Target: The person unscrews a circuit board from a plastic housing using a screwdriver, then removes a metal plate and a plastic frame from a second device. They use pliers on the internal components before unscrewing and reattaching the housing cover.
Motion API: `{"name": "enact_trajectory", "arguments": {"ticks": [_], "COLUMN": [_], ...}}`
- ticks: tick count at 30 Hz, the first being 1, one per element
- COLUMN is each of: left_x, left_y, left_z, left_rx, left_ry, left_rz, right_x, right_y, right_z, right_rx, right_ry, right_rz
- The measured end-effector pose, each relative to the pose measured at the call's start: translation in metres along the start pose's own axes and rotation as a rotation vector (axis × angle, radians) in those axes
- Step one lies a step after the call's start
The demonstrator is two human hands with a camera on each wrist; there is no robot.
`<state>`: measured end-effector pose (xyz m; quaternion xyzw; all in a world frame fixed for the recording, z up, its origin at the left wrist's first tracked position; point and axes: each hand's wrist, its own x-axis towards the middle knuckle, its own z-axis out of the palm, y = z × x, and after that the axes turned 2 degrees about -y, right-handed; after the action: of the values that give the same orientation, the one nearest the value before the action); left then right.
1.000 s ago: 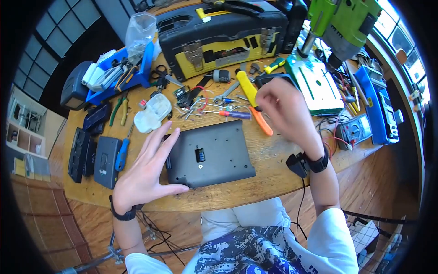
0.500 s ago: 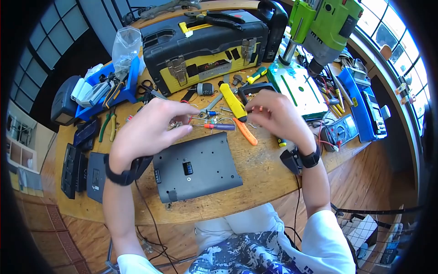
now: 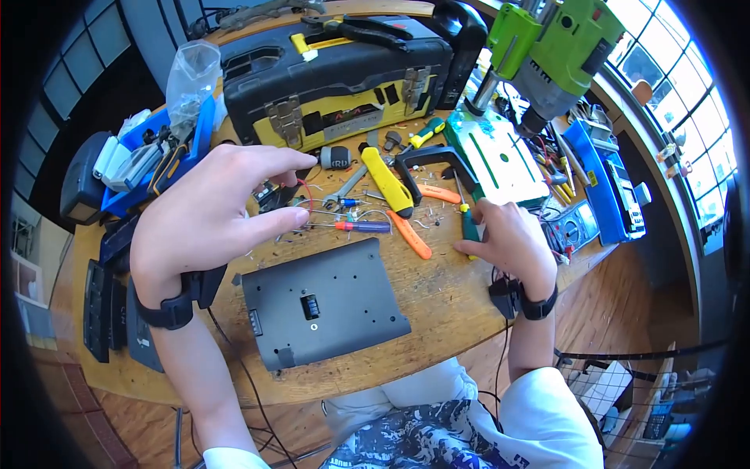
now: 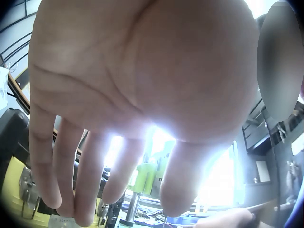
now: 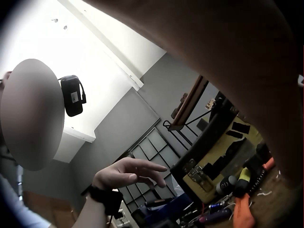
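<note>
A flat dark grey plastic housing (image 3: 344,301) with several screw holes and a small rectangular opening lies on the workbench. My left hand (image 3: 211,207) hovers above and left of it, fingers spread forward, thumb apart, nothing between them; its bare palm (image 4: 142,71) fills the left wrist view. To the housing's right, my right hand (image 3: 512,242) is down at a screwdriver with a green and yellow handle (image 3: 469,227). The thumb overlaps the handle's near end and the fingers bend beside it. I cannot tell whether they grip it. In the right wrist view the fingertips are hidden.
A yellow-handled cutter (image 3: 386,181), an orange-handled tool (image 3: 410,234) and a purple screwdriver (image 3: 366,227) lie behind the housing. A black and yellow toolbox (image 3: 336,86) stands at the back. A green drill press (image 3: 558,62) and a multimeter (image 3: 576,227) are at right.
My left hand has left the housing's left edge and risen above the bench. My right hand has moved from near the yellow-handled cutter down to the green and yellow screwdriver. The head view has shifted.
</note>
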<state>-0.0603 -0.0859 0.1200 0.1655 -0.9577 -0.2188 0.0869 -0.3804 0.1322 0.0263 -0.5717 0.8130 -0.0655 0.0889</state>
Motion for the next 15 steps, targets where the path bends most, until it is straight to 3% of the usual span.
{"name": "enact_trajectory", "arguments": {"ticks": [4,8,10,12,13,15], "left_x": [-0.006,-0.008,-0.005,-0.003,-0.003,-0.004], "left_y": [0.003,0.008,0.009,0.013,0.014,0.013], "left_z": [-0.004,-0.008,-0.007,-0.006,-0.007,-0.005], "left_rx": [0.023,0.092,0.094,0.09,0.069,0.081], "left_ry": [0.036,0.099,0.143,0.187,0.174,0.187], "left_rz": [0.046,0.088,0.12,0.178,0.19,0.205], "right_x": [-0.007,-0.023,-0.034,-0.031,-0.026,-0.011], "right_y": [-0.004,-0.011,-0.043,-0.057,-0.064,-0.081], "right_z": [-0.003,-0.037,-0.065,-0.074,-0.073,-0.069], "right_rx": [-0.066,0.073,0.248,0.41,0.409,0.495], "right_ry": [0.075,0.694,0.699,0.676,0.674,0.51], "right_rz": [0.162,-0.117,-0.075,-0.248,-0.249,-0.421]}}
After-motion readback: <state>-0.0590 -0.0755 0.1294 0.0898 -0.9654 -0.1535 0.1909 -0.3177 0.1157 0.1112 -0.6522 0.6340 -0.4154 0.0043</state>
